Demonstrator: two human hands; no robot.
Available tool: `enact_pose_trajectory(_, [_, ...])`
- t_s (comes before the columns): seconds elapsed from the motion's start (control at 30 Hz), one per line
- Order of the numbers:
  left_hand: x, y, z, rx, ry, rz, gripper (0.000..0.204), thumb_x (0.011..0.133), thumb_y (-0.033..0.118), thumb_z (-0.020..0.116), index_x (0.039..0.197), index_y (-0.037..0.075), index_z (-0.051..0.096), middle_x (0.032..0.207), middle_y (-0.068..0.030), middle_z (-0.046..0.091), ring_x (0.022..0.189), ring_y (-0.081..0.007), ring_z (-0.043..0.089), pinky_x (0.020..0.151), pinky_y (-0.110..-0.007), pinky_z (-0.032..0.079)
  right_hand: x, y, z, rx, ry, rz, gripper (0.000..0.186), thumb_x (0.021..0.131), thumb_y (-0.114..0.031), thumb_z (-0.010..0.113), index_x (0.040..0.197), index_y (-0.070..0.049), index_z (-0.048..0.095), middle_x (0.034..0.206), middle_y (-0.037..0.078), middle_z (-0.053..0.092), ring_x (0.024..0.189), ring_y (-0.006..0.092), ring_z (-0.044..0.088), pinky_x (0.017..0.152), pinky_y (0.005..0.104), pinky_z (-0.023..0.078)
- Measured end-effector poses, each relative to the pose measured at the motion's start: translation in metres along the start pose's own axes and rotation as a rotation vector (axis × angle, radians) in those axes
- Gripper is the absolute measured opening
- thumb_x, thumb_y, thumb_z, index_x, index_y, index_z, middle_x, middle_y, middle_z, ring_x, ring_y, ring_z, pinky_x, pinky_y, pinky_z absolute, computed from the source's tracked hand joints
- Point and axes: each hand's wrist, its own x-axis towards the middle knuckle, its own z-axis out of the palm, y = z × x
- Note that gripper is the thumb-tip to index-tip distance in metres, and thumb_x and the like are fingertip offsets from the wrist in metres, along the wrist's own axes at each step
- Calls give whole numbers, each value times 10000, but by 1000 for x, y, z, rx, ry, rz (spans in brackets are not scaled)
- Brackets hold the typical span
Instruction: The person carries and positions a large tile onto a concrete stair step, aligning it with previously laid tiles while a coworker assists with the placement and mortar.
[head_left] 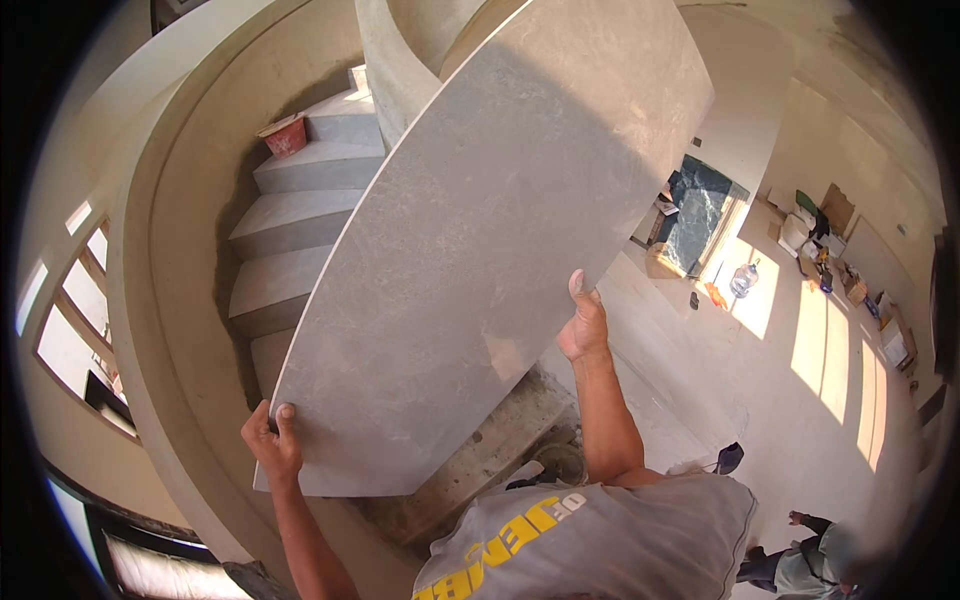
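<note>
A large grey stone slab [480,250] is held up between both hands, tilted above the curved stairs [300,200]. The left hand [270,440] grips its lower corner, thumb on the face; the right hand [583,322] clasps the right edge higher up. A red bucket [285,135] sits on a step well beyond.

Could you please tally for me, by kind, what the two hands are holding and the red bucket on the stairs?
Large grey stone slab, gripped by the left hand and the right hand: 1
Red bucket on the curved stairs: 1
Total: 2
</note>
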Motion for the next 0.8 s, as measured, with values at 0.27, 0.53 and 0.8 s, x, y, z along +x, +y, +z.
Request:
enact_pose_trajectory(0.27, [73, -35, -9, -10, -121, -1, 650, 959, 522, 645, 681, 11, 354, 628, 11, 265, 615, -105, 296, 523, -349, 233, -36, 5, 14, -59, 194, -62, 788, 934, -396, 741, 1471, 33, 356, 1434, 151, 499, 1319, 319, 511, 1098, 508, 433])
enact_pose_trajectory(0.53, [145, 27, -5, 45, -244, 96, 742, 945, 688, 558, 872, -21, 769, 575, -64, 570, 550, -172, 546, 571, -357, 462, -90, -6, 56, -73, 267, -173, 658, 1032, -486, 539, 1440, 20, 441, 1406, 191, 540, 1305, 341, 524, 1087, 483, 430])
enact_pose_trajectory(0.8, [111, -18, 72, 92, -256, 87, 724, 966, 684, 499, 810, 42, 795, 559, -123, 635, 511, -274, 621, 540, -427, 480, -163, 7, 39, -64, 474, -147, 657, 1025, -464, 573, 1501, -43, 406, 1491, 167, 473, 1348, 340, 479, 1124, 486, 407])
